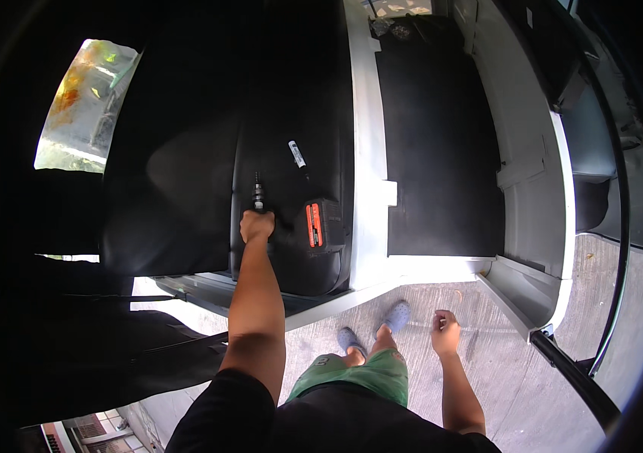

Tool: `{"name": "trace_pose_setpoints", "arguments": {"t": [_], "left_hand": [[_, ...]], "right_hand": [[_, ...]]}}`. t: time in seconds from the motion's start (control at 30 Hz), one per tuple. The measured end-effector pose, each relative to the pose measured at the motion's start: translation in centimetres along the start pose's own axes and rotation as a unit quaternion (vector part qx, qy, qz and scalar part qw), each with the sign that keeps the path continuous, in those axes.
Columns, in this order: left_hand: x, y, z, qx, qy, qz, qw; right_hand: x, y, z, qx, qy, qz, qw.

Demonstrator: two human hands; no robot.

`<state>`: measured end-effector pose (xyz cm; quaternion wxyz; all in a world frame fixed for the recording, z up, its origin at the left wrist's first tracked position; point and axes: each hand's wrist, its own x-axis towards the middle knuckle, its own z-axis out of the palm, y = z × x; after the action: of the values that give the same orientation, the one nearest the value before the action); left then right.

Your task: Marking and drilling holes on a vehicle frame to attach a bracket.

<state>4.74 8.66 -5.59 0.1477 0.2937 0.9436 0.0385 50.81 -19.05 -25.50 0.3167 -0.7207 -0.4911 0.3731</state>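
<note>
My left hand [256,226] is closed around the back of a cordless drill over the black padded seat. The drill's chuck [259,198] and a thin dark bit point away from me. To the right of the hand lies a black battery pack [324,225] with an orange stripe; the dark gap hides whether it joins the drill. Farther off, a white marker pen [296,154] with a dark tip rests on the seat. My right hand [446,333] hangs over the concrete floor, fingers loosely bent and apart, holding nothing.
The black seat [185,196] borders a white metal frame [370,136] of a vehicle. A black floor mat [442,151] lies beyond it, between white side walls. Near my right runs a black bar [574,381]. My feet in blue clogs [395,316] stand on concrete.
</note>
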Motion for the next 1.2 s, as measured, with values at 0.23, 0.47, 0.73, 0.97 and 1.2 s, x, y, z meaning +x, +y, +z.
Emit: {"name": "trace_pose_setpoints", "arguments": {"t": [0.23,0.47,0.73,0.97,1.2], "left_hand": [[-6.9,0.1,-6.7,-0.058,0.148,0.111,0.981],[-22.3,2.0,-12.0,0.013,0.075,0.473,0.878],[-29.4,-11.8,-7.5,-0.212,-0.239,0.65,0.689],[-20.6,-33.2,-1.1,-0.196,-0.672,0.54,0.468],[-4.5,-54.8,12.6,0.27,-0.476,0.65,0.527]], "right_hand": [[0.3,-24.4,0.7,0.04,0.088,-0.375,0.922],[1.4,-32.6,8.0,-0.137,0.12,-0.408,0.894],[-15.3,-20.3,9.7,0.052,0.333,-0.327,0.883],[-40.7,-21.0,21.2,0.109,0.291,-0.139,0.94],[-50.6,-21.3,27.4,0.079,0.28,0.022,0.957]]}}
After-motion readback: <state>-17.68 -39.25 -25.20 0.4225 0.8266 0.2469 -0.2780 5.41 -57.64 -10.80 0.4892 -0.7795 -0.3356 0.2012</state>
